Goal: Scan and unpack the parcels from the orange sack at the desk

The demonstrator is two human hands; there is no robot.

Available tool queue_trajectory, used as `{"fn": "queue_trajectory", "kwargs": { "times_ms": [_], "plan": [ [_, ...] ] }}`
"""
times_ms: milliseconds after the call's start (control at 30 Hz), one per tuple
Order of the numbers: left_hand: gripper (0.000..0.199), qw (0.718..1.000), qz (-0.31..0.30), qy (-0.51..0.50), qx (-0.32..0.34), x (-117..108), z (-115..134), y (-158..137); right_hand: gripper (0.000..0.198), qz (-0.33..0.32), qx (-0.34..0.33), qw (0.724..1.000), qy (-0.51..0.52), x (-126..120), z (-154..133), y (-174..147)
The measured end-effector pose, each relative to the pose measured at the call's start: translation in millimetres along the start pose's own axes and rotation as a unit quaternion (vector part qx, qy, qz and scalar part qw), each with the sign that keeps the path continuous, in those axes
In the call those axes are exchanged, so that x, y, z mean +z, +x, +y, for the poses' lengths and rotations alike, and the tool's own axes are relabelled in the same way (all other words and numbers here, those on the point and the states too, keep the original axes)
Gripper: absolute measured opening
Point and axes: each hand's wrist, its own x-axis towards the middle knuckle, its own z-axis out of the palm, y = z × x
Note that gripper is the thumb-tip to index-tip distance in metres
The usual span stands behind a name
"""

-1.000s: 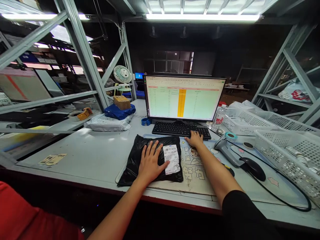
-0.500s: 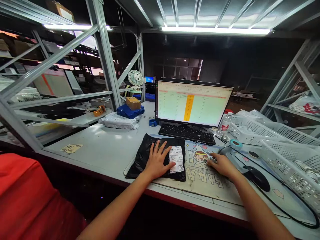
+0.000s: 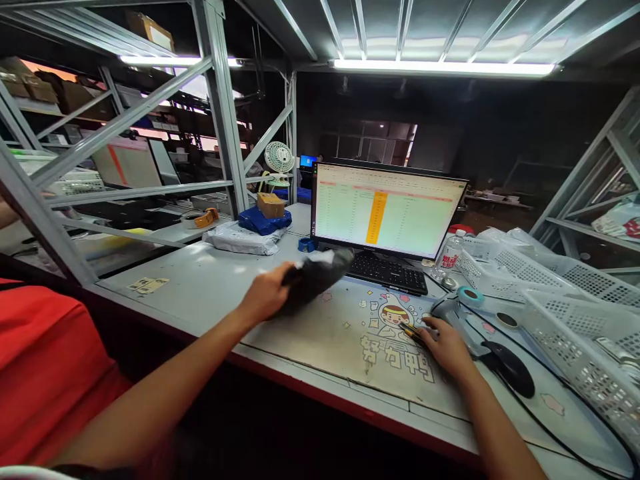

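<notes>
My left hand (image 3: 270, 291) grips one edge of a black plastic mailer bag (image 3: 320, 277), which is raised off the desk, tilted and smeared by motion. Its white label shows only as a pale blur on the upper side. On the printed desk mat (image 3: 345, 353) rests my right hand (image 3: 445, 343), fingers curled round a slim yellow-and-black utility knife (image 3: 411, 333) that points left over the cartoon figure. Just right of that hand lies a grey and black corded device (image 3: 453, 317), which looks like a barcode scanner.
A monitor (image 3: 387, 210) and black keyboard (image 3: 390, 272) stand behind the mat. White plastic baskets (image 3: 565, 327) line the right side, near a bottle (image 3: 451, 250) and tape roll (image 3: 470, 295). Several parcels (image 3: 243, 239) lie back left beside a metal rack post (image 3: 225, 113). A person's red clothing (image 3: 45, 373) shows at left.
My left hand has gone from lying flat on the mailer bag to gripping it, lifting and tilting it leftward off the mat. The utility knife in my right hand now shows more clearly.
</notes>
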Motion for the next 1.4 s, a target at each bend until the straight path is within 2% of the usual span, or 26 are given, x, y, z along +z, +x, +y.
{"fn": "queue_trajectory", "kwargs": {
  "times_ms": [67, 100, 167, 233, 300, 367, 467, 633, 833, 967, 1200, 1400],
  "plan": [
    [0.062, 0.988, 0.080, -0.081, -0.105, -14.8, -11.8, 11.2, 0.056, 0.066, 0.008, 0.998, -0.005, -19.0, 11.1, -1.3],
    [0.070, 0.975, 0.087, -0.130, -0.155, -17.8, -20.3, 13.2, 0.056, 0.106, 0.015, 0.994, -0.011, -30.7, 21.5, -2.5],
    [0.076, 0.944, 0.042, -0.223, -0.240, -14.3, -40.6, 9.6, 0.057, 0.185, 0.036, 0.981, -0.034, -54.0, 53.3, -6.7],
    [0.075, 0.915, -0.018, -0.265, -0.302, -1.2, -61.2, -1.5, 0.060, 0.228, 0.045, 0.970, -0.077, -70.7, 97.2, -12.8],
    [0.072, 0.904, -0.052, -0.260, -0.335, 15.1, -77.9, -14.8, 0.066, 0.211, 0.025, 0.969, -0.128, -76.9, 144.3, -20.0],
    [0.072, 0.904, -0.059, -0.246, -0.345, 28.9, -89.0, -26.1, 0.073, 0.178, 0.010, 0.973, -0.149, -74.8, 183.7, -27.2],
    [0.078, 0.906, -0.051, -0.258, -0.331, 40.0, -97.9, -36.3, 0.077, 0.153, 0.023, 0.981, -0.119, -66.7, 213.9, -36.6],
    [0.087, 0.906, -0.051, -0.270, -0.323, 40.8, -102.3, -41.3, 0.068, 0.182, 0.021, 0.980, -0.072, -61.7, 203.0, -50.4],
    [0.087, 0.899, -0.041, -0.282, -0.333, 37.7, -93.8, -42.1, 0.056, 0.180, 0.037, 0.981, -0.053, -63.5, 181.6, -59.7],
    [0.092, 0.892, -0.045, -0.292, -0.342, 37.2, -90.1, -41.6, 0.053, 0.162, 0.039, 0.984, -0.062, -65.3, 181.7, -59.4],
    [0.090, 0.895, -0.038, -0.274, -0.349, 35.5, -91.7, -42.1, 0.053, 0.149, 0.056, 0.984, -0.082, -67.5, 190.4, -60.7],
    [0.088, 0.897, -0.044, -0.271, -0.348, 35.3, -90.3, -42.8, 0.055, 0.128, 0.076, 0.985, -0.090, -69.1, 183.3, -61.5]
  ]
}}
